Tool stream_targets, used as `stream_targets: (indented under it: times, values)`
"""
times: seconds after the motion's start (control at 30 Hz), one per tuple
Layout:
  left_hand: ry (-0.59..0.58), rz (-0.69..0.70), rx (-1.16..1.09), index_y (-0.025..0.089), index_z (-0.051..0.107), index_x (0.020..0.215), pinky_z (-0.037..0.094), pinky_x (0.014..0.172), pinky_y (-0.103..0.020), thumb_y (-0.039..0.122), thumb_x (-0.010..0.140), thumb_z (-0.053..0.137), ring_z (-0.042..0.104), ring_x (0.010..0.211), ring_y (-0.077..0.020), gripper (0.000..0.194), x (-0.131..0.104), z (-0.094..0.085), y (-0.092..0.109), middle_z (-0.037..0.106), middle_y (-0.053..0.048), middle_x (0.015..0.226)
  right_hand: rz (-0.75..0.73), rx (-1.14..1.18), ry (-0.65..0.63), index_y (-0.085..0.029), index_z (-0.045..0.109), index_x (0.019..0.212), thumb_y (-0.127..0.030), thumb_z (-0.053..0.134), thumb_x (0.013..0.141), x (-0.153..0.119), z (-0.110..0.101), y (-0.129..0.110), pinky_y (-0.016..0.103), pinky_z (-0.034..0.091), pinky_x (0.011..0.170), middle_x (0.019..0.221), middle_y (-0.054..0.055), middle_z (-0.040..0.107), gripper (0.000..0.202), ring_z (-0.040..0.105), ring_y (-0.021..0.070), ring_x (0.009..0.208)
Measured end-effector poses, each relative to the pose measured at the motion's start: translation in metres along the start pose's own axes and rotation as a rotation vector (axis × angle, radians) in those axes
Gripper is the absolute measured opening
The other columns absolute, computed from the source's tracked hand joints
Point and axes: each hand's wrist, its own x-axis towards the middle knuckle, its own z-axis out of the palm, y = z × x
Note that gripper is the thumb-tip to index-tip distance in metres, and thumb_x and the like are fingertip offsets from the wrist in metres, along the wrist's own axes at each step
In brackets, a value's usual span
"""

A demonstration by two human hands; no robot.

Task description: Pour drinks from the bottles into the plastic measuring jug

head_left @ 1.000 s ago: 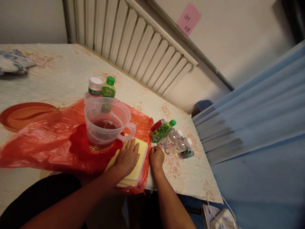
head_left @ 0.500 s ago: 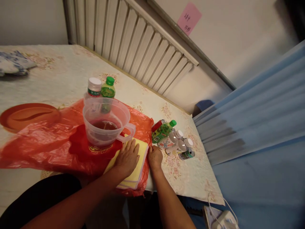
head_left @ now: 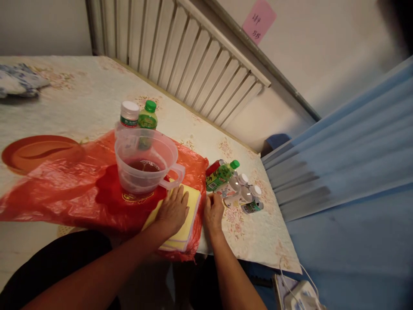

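The folded yellow cloth with pale edging [head_left: 192, 214] lies on the crinkled red plastic bag [head_left: 64, 196], its long axis running from 1 to 7 o'clock. The left hand [head_left: 174, 212] presses flat on it, fingers slightly spread. At the cloth's 3 o'clock, the right hand's [head_left: 213, 212] fingers curl; whether they grip anything, I cannot tell. The translucent plastic jug's [head_left: 135, 181] handle points to 4 o'clock.
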Motion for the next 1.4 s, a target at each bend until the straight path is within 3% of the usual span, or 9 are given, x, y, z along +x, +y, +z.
stream_targets:
  times: [0.17, 0.23, 0.43, 0.7, 0.93, 1.07, 1.4]
  values:
    - [0.029, 0.013, 0.011, 0.010, 0.052, 0.136, 0.023, 0.116, -0.052, 0.029, 0.091, 0.050, 0.034, 0.141, -0.0353, 0.048, 0.001, 0.008, -0.002, 0.042, -0.021, 0.150, -0.313, 0.090, -0.102, -0.018, 0.061, 0.105, -0.020, 0.050, 0.092, -0.016, 0.005, -0.004, 0.037, 0.044, 0.091, 0.102, 0.009, 0.063, 0.018, 0.053, 0.0222, 0.097]
    - [0.042, 0.029, 0.012, 0.010, 0.053, 0.135, 0.024, 0.116, -0.053, 0.030, 0.091, 0.050, 0.033, 0.142, -0.0355, 0.049, 0.000, 0.009, -0.002, 0.043, -0.021, 0.150, -0.351, 0.076, -0.124, -0.018, 0.062, 0.106, -0.017, 0.048, 0.092, -0.019, 0.010, 0.000, 0.039, 0.044, 0.092, 0.105, 0.011, 0.063, 0.020, 0.052, 0.0229, 0.099]
    - [0.081, 0.060, 0.024, 0.010, 0.053, 0.134, 0.026, 0.115, -0.054, 0.028, 0.091, 0.049, 0.035, 0.141, -0.0354, 0.048, -0.003, 0.007, -0.005, 0.046, -0.021, 0.147, -0.306, 0.175, -0.061, -0.017, 0.062, 0.107, -0.018, 0.047, 0.094, -0.025, 0.009, 0.006, 0.040, 0.046, 0.091, 0.103, 0.010, 0.064, 0.020, 0.053, 0.0225, 0.097]
    - [0.097, 0.081, 0.085, 0.011, 0.053, 0.135, 0.026, 0.115, -0.054, 0.028, 0.091, 0.048, 0.035, 0.141, -0.0344, 0.048, -0.003, 0.012, -0.008, 0.045, -0.021, 0.148, -0.338, 0.260, -0.070, -0.018, 0.057, 0.120, -0.016, 0.048, 0.093, -0.058, -0.006, 0.011, 0.042, 0.045, 0.095, 0.117, 0.012, 0.062, 0.028, 0.052, 0.0241, 0.106]
    - [0.057, 0.076, 0.171, 0.012, 0.057, 0.130, 0.028, 0.114, -0.052, 0.026, 0.093, 0.047, 0.040, 0.138, -0.0342, 0.041, -0.005, 0.003, -0.001, 0.050, -0.020, 0.144, -0.217, 0.275, -0.028, -0.018, 0.059, 0.110, -0.016, 0.047, 0.092, -0.068, -0.001, 0.022, 0.040, 0.047, 0.086, 0.099, 0.010, 0.064, 0.021, 0.053, 0.0241, 0.094]
    - [0.038, 0.019, 0.169, 0.013, 0.058, 0.130, 0.032, 0.112, -0.048, 0.024, 0.094, 0.044, 0.042, 0.138, -0.0309, 0.040, -0.010, 0.004, 0.005, 0.051, -0.019, 0.143, -0.227, 0.249, -0.011, -0.018, 0.059, 0.104, -0.015, 0.047, 0.090, -0.068, 0.000, 0.019, 0.038, 0.047, 0.083, 0.094, 0.008, 0.063, 0.019, 0.053, 0.0238, 0.091]
    - [0.111, -0.018, 0.116, 0.013, 0.055, 0.133, 0.031, 0.112, -0.051, 0.033, 0.096, 0.039, 0.040, 0.139, -0.0309, 0.045, -0.019, 0.011, 0.010, 0.050, -0.019, 0.144, -0.223, 0.236, 0.026, -0.020, 0.058, 0.095, -0.011, 0.047, 0.089, -0.068, 0.000, 0.016, 0.037, 0.047, 0.079, 0.088, 0.006, 0.062, 0.015, 0.054, 0.0234, 0.086]
